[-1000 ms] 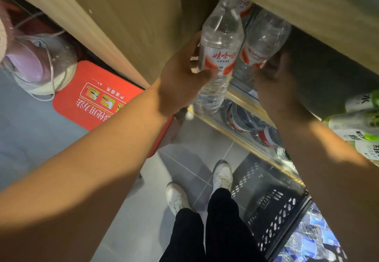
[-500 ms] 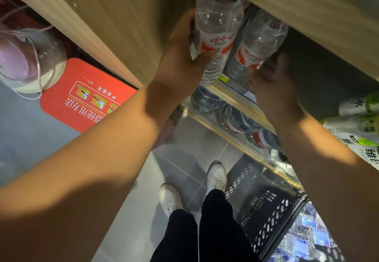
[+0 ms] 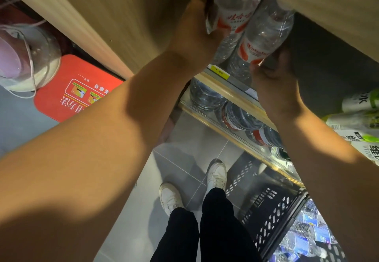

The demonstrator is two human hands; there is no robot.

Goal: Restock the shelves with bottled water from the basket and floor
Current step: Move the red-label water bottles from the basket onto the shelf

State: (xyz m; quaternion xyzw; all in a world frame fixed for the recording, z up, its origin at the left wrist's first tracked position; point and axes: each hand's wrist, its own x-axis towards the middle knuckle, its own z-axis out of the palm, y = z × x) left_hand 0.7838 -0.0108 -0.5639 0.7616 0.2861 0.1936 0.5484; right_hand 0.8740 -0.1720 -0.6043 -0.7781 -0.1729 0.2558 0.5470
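**Step in hand: seating two bottles on the upper shelf.**

Head view: the left hand [image 3: 192,36] grasps a clear plastic water bottle with a red-and-white label [image 3: 235,15], fingers [image 3: 216,34] curled round the label band. The bottle's top lies beyond them, hidden under the board above. The right hand [image 3: 274,85] grasps a second clear red-labelled bottle [image 3: 260,42] just beside the first. Its base sits at the fingertips, above the wooden shelf edge with a yellow price tag [image 3: 231,89]. Judged next move: push both deeper, stand them upright, release. Further stock lies in the black perforated plastic basket [image 3: 272,206].

A shop: price-tagged shelf edge [image 3: 220,74], stocked water bottles [image 3: 240,116], basket [image 3: 272,206].
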